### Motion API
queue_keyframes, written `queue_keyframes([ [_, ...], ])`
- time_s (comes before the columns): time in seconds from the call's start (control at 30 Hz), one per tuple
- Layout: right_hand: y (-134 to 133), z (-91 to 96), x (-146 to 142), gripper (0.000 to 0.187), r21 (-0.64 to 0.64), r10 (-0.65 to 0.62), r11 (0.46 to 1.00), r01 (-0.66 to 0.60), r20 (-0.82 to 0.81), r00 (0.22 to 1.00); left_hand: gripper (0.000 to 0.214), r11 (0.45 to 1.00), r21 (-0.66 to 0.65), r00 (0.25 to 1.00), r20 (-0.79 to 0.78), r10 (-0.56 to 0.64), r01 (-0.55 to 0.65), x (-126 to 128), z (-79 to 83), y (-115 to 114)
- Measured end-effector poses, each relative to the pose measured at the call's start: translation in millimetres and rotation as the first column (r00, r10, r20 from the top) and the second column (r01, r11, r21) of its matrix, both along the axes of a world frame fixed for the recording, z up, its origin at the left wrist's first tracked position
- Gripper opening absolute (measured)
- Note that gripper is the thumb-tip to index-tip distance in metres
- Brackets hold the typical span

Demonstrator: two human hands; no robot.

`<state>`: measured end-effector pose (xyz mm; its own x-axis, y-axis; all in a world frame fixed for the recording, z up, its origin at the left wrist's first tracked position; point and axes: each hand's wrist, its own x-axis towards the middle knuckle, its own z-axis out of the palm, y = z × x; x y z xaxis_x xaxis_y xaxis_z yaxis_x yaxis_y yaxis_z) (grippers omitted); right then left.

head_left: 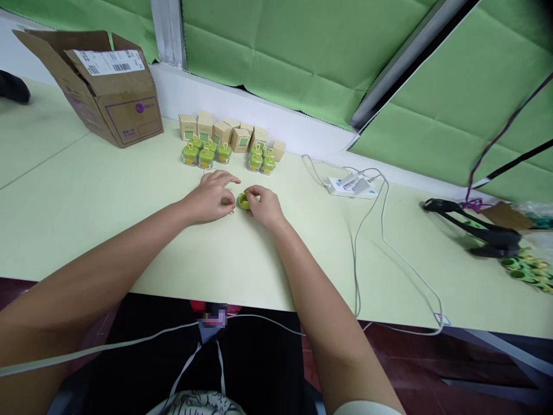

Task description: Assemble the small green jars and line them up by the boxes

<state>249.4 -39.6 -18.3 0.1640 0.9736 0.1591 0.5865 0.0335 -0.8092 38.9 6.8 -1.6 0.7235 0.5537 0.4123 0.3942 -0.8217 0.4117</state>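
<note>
Near the middle of the table, my right hand (264, 206) pinches a small round green lid (242, 201) between thumb and fingers. Its hollow-looking side faces left, and its colour matches the lids on the jars behind. My left hand (210, 199) is just left of it, a small gap apart. Thumb and index finger of that hand are curled together, the other fingers stretched out. A tiny yellowish bit shows below its fingertips, too small to name. Beyond the hands stand several small clear jars (206, 158) with green lids and pale loop handles, in two groups.
Several small kraft boxes (222, 133) line the wall behind the jars. An open cardboard carton (129, 118) stands at the back left. Rightward lie a white power strip (352, 188) with loose cables, a black stand (479, 227) and a pile of green pieces (529, 271).
</note>
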Motion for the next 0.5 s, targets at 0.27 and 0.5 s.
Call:
queue_keyframes([
  [0.27, -1.9, 10.1, 1.3, 0.026, 0.243, -0.135, 0.964, 0.111, 0.083, 0.987, 0.025, 0.999, -0.03, 0.962, 0.268, 0.05, -0.044, 0.3, 3.0, 2.3],
  [0.5, -6.0, 19.8, -4.9, 0.011, 0.352, -0.119, 0.924, 0.15, -0.108, 0.987, 0.051, 0.911, -0.221, 0.674, 0.617, 0.407, -0.348, -2.2, 11.0, 14.5],
])
